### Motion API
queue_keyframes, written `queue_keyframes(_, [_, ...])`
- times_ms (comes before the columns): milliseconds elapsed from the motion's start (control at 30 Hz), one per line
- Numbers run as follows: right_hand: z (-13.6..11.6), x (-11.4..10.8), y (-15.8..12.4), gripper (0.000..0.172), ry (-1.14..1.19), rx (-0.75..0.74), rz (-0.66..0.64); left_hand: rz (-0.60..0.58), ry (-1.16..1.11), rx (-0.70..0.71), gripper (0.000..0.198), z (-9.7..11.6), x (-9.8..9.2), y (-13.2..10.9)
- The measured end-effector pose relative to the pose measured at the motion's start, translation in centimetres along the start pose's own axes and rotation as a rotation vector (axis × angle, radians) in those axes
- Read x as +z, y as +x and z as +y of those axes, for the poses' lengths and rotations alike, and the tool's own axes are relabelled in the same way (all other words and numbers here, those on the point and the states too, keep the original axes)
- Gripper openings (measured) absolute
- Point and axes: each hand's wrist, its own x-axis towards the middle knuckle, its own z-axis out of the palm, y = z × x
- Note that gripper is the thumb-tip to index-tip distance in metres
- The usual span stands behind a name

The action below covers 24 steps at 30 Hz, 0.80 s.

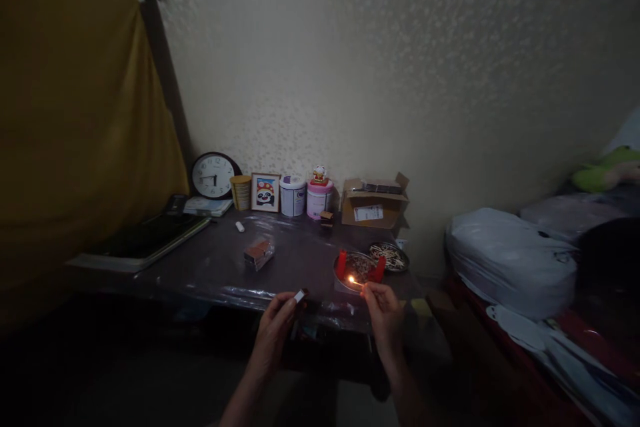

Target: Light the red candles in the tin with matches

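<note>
My right hand (pixel 384 310) pinches a lit match (pixel 356 282) whose small flame glows just over the near rim of a round dish (pixel 341 278) holding two short red candles (pixel 341 263). My left hand (pixel 277 326) is closed around a matchbox (pixel 301 295), held a little left of the dish above the table's front edge. A second dish (pixel 391 257) filled with several matchsticks sits right behind the first.
The dark table (pixel 210 260) carries a wrapped pack of matchboxes (pixel 259 253), a clock (pixel 214 175), a framed panda picture (pixel 265 192), jars (pixel 293 195), an open cardboard box (pixel 374 203) and books (pixel 145 240). A yellow curtain (pixel 75 113) hangs at left. A bed with bags (pixel 510 257) lies at right.
</note>
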Motion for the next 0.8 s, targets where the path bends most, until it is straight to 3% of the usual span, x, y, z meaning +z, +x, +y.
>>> queue_keyframes(533, [-1.1, 1.1, 1.6, 0.018, 0.209, 0.12, -0.022, -0.032, -0.077, -0.024, 0.02, 0.2, 0.8, -0.2])
queue_keyframes(800, [-2.0, 1.9, 3.1, 0.022, 0.206, 0.126, -0.03, -0.034, -0.083, -0.017, 0.021, 0.1, 0.5, -0.2])
